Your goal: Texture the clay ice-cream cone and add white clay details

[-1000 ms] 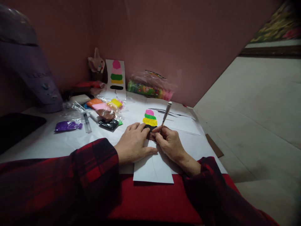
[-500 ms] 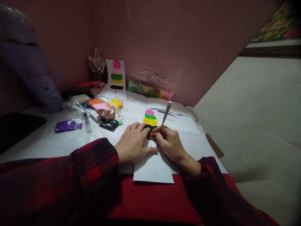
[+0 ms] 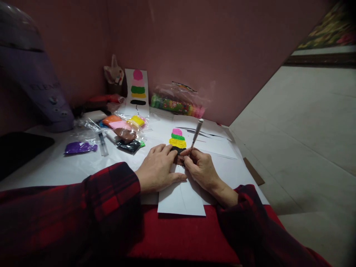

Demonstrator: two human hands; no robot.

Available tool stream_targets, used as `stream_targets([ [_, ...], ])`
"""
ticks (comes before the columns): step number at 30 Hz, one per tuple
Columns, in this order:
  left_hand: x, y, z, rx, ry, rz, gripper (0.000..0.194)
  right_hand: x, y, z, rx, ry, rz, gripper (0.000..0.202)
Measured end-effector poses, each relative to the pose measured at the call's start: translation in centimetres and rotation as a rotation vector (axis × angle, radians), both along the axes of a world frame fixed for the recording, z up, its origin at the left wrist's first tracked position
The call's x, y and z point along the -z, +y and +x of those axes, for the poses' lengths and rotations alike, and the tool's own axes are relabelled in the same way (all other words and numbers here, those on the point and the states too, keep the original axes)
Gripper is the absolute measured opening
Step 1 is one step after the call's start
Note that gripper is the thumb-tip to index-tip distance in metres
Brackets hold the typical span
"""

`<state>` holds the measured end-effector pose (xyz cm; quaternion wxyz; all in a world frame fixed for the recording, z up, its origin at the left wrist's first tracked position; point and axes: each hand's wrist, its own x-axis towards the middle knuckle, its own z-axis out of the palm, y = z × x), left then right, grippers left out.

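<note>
A white sheet of paper lies in front of me with a stacked ice-cream picture made of textured, clay-like colour. Its layers run from pink at the top through green, yellow and black to brown. My left hand rests flat on the sheet, fingers stretched and thumb apart, beside the brown part. In a pinch, my right hand holds a slim striped pen-like tool upright over the brown area. The fingers hide the tool's tip.
Bagged clay packs lie at the left, including purple, black and brown, near a clear syringe-like tube. A similar picture card leans on the wall beside a bagged colourful pack. A tall purple tumbler stands far left.
</note>
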<state>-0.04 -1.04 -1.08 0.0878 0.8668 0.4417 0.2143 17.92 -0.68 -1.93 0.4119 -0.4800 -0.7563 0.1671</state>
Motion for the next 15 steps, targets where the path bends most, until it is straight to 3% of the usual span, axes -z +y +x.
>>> stream_targets([
  [15, 0.03, 0.02, 0.05, -0.005, 0.03, 0.003, 0.063, -0.07, -0.15, -0.06, -0.008, -0.035, -0.01, 0.015],
])
